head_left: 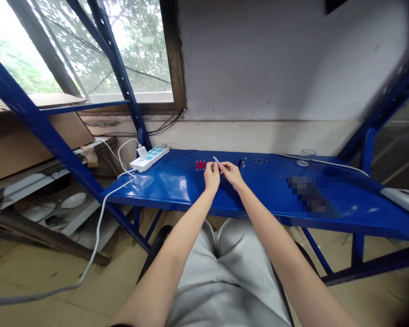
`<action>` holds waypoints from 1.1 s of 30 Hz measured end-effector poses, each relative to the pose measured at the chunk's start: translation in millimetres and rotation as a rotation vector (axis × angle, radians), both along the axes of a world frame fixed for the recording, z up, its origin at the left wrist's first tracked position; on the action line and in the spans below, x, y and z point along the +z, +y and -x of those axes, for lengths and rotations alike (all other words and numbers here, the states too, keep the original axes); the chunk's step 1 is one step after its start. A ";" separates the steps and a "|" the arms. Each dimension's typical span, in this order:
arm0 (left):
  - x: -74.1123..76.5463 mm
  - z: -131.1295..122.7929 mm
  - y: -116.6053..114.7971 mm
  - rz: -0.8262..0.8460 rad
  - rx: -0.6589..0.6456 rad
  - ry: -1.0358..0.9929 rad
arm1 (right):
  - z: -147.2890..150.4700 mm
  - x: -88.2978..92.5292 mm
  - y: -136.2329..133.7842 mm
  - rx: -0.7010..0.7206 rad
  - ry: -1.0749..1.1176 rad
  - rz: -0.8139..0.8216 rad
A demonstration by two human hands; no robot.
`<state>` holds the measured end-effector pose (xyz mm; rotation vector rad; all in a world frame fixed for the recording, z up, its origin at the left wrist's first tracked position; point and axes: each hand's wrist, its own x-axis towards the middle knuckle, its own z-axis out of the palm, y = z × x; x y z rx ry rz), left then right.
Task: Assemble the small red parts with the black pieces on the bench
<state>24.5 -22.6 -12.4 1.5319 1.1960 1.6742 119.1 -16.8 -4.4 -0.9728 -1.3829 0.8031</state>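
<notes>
Close together above the blue table [177, 190], my two hands meet at a thin silvery-grey stick-like piece [216, 160]. My left hand [212, 176] pinches its lower part, and the fingertips of my right hand [231, 172] close against it from the other side. What else the fingers cover is hidden. Just left of my left hand stand red cylinders [200, 165] with pale lower ends, in a short row. Right of my right hand lie a small black piece [240, 162] and a small clear piece [243, 164]. Further right, several tiny metallic pieces [259, 161] form rows.
A white power strip [152, 158] with a plug and cable sits at the table's left end. On the right are a clear glass [306, 157], a blurred-out dark object [311, 197] and a white object [404, 200] at the edge. Blue shelf posts [122, 72] rise beside the table.
</notes>
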 end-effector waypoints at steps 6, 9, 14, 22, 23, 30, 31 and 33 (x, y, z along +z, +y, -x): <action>3.2 2.9 -0.8 -0.008 0.096 0.081 | -1.0 -1.4 1.1 -0.035 -0.062 0.013; 3.0 3.2 0.3 -0.009 0.087 0.066 | -3.1 -1.8 2.5 -0.049 -0.080 0.001; 0.8 2.5 3.4 -0.017 0.055 0.037 | -7.6 -0.5 2.0 -0.006 -0.082 0.033; -4.3 1.3 7.0 -0.052 0.055 0.090 | -11.9 0.2 2.0 0.022 -0.071 0.051; -4.5 1.3 7.0 -0.049 0.057 0.092 | -12.1 0.2 1.9 0.029 -0.076 0.047; -5.3 1.5 7.7 -0.035 0.070 0.111 | -11.9 0.8 1.4 0.060 -0.102 0.019; -5.8 1.5 8.2 -0.034 0.071 0.118 | -11.6 0.8 1.4 0.063 -0.098 0.016; -7.5 1.5 9.5 -0.033 0.071 0.132 | -11.0 0.4 1.8 0.070 -0.089 0.012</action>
